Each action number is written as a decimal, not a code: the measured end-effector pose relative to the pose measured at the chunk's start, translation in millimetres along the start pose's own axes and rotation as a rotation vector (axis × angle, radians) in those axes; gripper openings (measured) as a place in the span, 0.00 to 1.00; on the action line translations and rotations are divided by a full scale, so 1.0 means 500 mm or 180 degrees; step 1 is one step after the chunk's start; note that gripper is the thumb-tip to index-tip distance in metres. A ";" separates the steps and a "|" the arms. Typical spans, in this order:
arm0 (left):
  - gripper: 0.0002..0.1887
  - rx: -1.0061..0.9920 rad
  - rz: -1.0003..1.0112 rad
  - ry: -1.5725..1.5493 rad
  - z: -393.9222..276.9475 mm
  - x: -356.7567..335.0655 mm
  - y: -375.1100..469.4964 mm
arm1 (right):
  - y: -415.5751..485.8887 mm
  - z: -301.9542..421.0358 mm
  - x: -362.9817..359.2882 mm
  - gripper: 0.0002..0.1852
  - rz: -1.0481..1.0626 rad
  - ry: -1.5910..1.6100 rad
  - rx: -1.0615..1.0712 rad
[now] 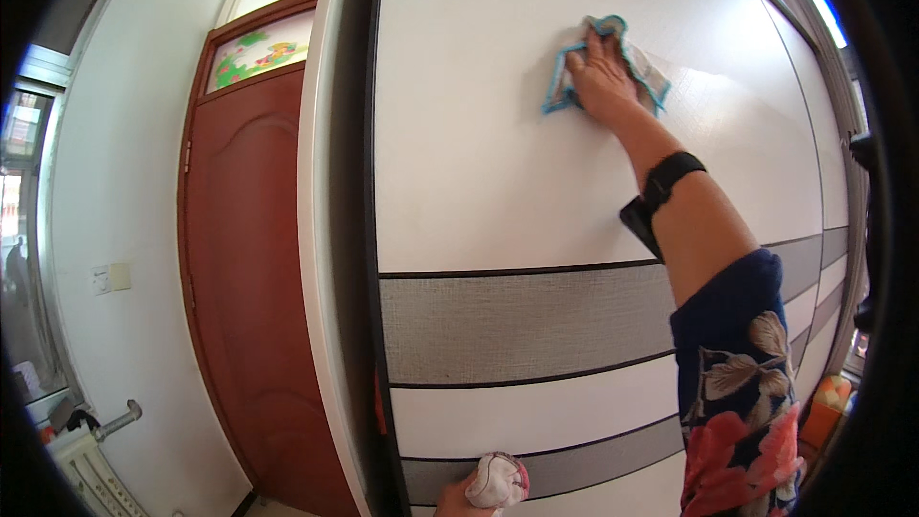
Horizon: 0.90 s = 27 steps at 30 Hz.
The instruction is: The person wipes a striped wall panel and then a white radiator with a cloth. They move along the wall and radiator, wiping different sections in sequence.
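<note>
My right hand (603, 82) presses a cloth with a blue edge (650, 75) flat against the upper white panel of a sliding wardrobe door (488, 158). Its fingers lie spread on the cloth, pointing up. On that forearm are a black strap with a dark device and a navy floral sleeve. At the bottom edge of the view, my left hand (457, 497) is closed around a bunched whitish cloth with a pink edge (497, 481), in front of the door's lower grey stripe. Only part of the left hand shows.
A dark gap (352, 230) runs along the wardrobe door's left edge. Further left are a reddish-brown door (248, 287), a wall switch (100, 280), a window and a white radiator (97, 474). An orange box (820, 420) stands at the lower right beside the wardrobe.
</note>
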State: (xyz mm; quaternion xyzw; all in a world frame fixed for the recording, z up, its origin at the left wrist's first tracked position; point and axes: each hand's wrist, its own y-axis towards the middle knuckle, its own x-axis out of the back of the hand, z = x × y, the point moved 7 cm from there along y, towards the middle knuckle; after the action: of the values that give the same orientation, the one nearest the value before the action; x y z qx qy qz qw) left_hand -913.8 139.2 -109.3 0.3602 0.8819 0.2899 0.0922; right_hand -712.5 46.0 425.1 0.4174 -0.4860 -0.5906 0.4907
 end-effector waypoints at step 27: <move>0.20 0.0438 -0.0607 0.1033 -0.026 0.065 -0.015 | -0.181 0.418 -0.080 0.32 0.0725 0.0569 0.1160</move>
State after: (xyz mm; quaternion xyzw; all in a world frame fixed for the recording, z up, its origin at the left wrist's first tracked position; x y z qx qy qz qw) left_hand -946.3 151.4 -101.5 0.2291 0.9330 0.2732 -0.0489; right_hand -924.2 123.9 374.3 0.4922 -0.5833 -0.3946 0.5117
